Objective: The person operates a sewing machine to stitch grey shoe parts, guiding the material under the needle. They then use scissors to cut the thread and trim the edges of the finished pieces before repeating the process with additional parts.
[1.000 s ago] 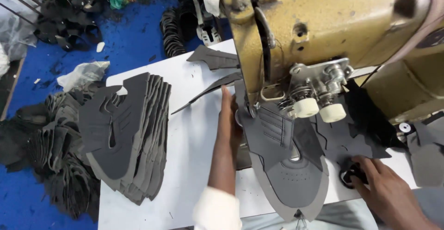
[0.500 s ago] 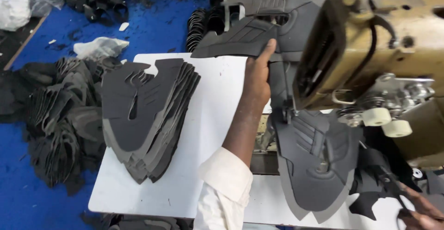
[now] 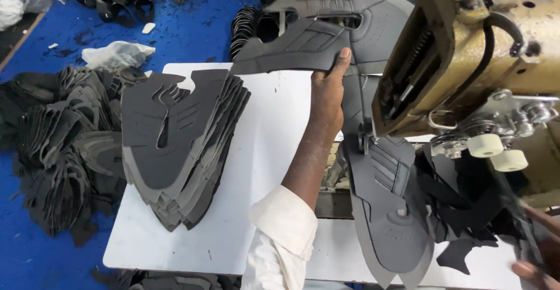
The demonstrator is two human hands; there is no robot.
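My left hand (image 3: 328, 95) reaches forward and grips the edge of a dark grey shoe-upper piece (image 3: 291, 48) held above the far end of the white table (image 3: 268, 150). That piece runs back under the head of the tan sewing machine (image 3: 478, 51). Another grey upper (image 3: 388, 208) lies under the machine's needle area. My right hand (image 3: 534, 264) shows only at the lower right corner, blurred, beside black offcuts (image 3: 466, 208); what it holds is unclear. A fanned stack of grey uppers (image 3: 175, 144) lies left of my left arm.
A heap of dark cut pieces (image 3: 52, 150) lies on the blue floor (image 3: 192, 27) left of the table. More black parts (image 3: 251, 27) and a crumpled plastic bag (image 3: 116, 54) lie farther back. White thread spools (image 3: 496, 150) stick out from the machine.
My left hand has moved from beside the needle forward and up, taking hold of the grey upper and lifting it. My view has shifted left and back. My right hand has slid toward the lower right.
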